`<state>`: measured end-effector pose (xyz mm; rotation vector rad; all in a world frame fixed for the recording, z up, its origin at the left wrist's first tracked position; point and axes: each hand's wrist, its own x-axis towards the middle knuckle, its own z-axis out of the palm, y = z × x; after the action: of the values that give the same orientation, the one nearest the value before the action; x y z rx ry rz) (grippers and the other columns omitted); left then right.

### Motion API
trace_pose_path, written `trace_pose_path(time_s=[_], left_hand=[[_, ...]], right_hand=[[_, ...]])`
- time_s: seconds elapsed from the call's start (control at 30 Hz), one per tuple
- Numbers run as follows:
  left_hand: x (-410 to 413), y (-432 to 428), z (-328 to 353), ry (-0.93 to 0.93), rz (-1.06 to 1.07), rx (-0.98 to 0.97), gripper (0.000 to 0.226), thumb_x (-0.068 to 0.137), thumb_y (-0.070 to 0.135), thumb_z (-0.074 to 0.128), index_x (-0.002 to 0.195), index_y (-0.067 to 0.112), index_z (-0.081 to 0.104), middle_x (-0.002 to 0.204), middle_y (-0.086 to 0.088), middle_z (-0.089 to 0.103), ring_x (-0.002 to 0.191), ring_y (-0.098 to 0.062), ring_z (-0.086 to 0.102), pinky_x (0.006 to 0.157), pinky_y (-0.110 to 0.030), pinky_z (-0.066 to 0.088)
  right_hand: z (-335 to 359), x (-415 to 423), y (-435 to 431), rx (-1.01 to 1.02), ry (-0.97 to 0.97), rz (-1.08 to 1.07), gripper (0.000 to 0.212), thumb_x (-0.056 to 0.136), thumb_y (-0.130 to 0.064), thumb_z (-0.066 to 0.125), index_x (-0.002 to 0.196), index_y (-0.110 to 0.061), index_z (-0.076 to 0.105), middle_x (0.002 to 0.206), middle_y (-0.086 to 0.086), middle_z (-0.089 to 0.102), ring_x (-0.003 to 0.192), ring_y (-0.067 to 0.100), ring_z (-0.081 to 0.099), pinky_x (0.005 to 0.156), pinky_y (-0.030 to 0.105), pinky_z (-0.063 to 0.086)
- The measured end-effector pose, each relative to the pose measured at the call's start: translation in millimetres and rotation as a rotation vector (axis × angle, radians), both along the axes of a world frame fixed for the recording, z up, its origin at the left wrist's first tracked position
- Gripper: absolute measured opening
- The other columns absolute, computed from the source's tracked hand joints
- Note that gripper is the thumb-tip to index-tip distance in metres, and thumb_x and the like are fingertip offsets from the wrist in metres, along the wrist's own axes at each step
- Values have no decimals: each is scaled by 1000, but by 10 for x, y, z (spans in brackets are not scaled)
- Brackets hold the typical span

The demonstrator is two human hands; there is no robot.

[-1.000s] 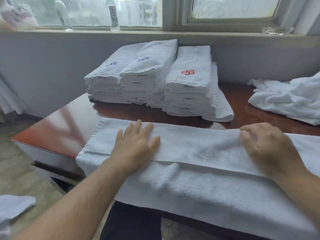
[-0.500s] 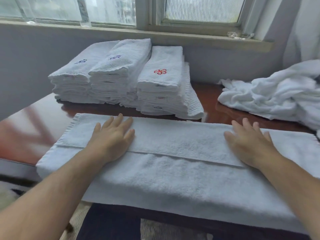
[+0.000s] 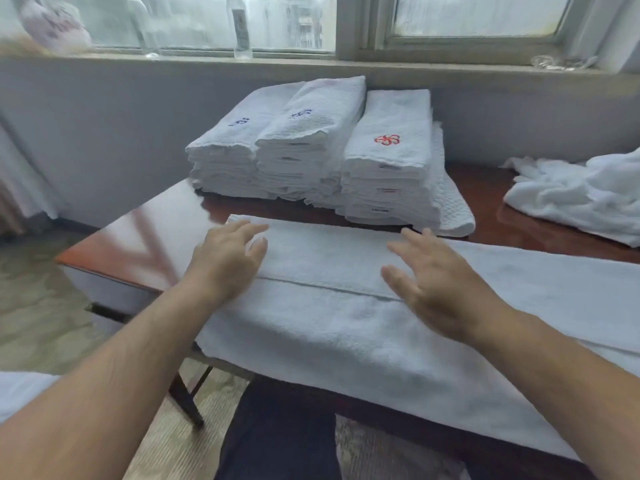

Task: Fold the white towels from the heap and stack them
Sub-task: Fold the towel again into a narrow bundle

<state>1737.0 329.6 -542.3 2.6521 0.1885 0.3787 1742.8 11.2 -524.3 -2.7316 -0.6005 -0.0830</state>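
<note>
1. Now the long white terry towel (image 3: 339, 327) lies stretched along the near side of the glossy reddish-brown wooden table (image 3: 145, 237). Its near part drapes over the edge and its right end runs out of view.
2. It is already folded lengthwise: the far flap's hem runs along the towel's middle.
3. The left hand (image 3: 225, 265) rests at the flap's left end, fingers stretched forward and a little apart. I see no pinch, though blur hides the tips.
4. The right hand (image 3: 440, 289) is over the flap's middle, fingers straight and spread, holding nothing. Whether the palm touches the cloth I cannot tell.
5. By my reading, the step in hand is smoothing the lengthwise fold; the crosswise folds are not yet made.
6. The next move likely calls for taking the left end by both corners and carrying it over toward the right, with the edges kept square.
7. Three stacks of folded white towels (image 3: 311, 161) stand behind, by the wall. The crumpled heap of unfolded white towels (image 3: 581, 202) lies at the table's far right.
</note>
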Motion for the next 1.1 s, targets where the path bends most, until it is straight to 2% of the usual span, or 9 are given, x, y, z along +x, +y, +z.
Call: trace_pose_path(time_s=[0.27, 0.4, 0.53, 0.6, 0.7, 0.8, 0.87, 0.97, 1.1], left_hand=[[-14, 347, -107, 231, -96, 237, 55, 104, 56, 26, 157, 41, 26, 167, 8, 15, 154, -13, 12, 125, -42, 12], [-69, 279, -13, -22, -61, 148, 37, 103, 43, 45, 136, 34, 59, 149, 8, 49, 140, -18, 36, 116, -41, 26], [-433, 221, -73, -380, 75, -284, 17, 100, 30, 53, 113, 32, 63, 112, 11, 62, 95, 0, 55, 84, -22, 44], [-682, 138, -212, -477, 238, -478, 8, 98, 32, 54, 105, 30, 57, 100, 12, 60, 85, 5, 55, 73, -17, 42], [-946, 75, -443, -511, 551, -592, 17, 93, 33, 61, 104, 23, 52, 103, 3, 58, 95, -13, 57, 88, -36, 48], [-1086, 148, -551, -340, 626, -676, 35, 93, 51, 60, 107, 20, 55, 108, 1, 61, 102, -20, 58, 92, -42, 48], [-1128, 184, -609, -104, 494, -757, 45, 93, 61, 55, 100, 17, 65, 98, 5, 68, 92, -16, 62, 77, -36, 47], [-1175, 258, -709, -17, 415, -792, 34, 92, 54, 61, 84, 22, 67, 73, 18, 66, 76, -11, 60, 64, -30, 43], [-1182, 325, -699, -62, 461, -816, 43, 86, 55, 70, 106, 24, 50, 99, 14, 58, 89, -2, 55, 68, -22, 40]], right_hand=[[-204, 103, 505, -258, 112, 133, 63, 101, -62, 17, 160, -42, 4, 170, -7, -8, 156, 21, -11, 124, 45, -6], [-154, -64, 536, -156, -107, 121, 52, 104, -46, 36, 152, -28, 40, 163, 5, 31, 149, 28, 25, 120, 44, 19], [-152, -576, 692, -33, -506, 318, 45, 91, -50, 52, 117, -17, 68, 121, 6, 65, 112, 30, 59, 87, 45, 49], [-228, -771, 824, -169, -548, 334, 56, 79, -59, 66, 118, -18, 67, 123, 9, 62, 112, 33, 59, 87, 47, 49], [-332, -957, 990, -348, -425, 250, 103, 48, -69, 86, 135, -18, 62, 140, 19, 56, 126, 45, 55, 102, 59, 45], [-435, -1028, 1015, -471, -397, 241, 119, 40, -58, 94, 145, -18, 56, 149, 21, 51, 132, 48, 51, 106, 65, 43], [-508, -1041, 997, -510, -500, 275, 96, 57, -36, 89, 145, -18, 55, 148, 21, 51, 130, 48, 53, 103, 65, 45], [-600, -1028, 949, -447, -646, 310, 68, 79, -13, 38, 143, -19, 58, 145, 23, 54, 126, 48, 56, 103, 66, 43], [-716, -975, 889, -476, -764, 350, 63, 73, -9, 40, 129, -19, 67, 143, 24, 55, 126, 48, 56, 103, 63, 31]])
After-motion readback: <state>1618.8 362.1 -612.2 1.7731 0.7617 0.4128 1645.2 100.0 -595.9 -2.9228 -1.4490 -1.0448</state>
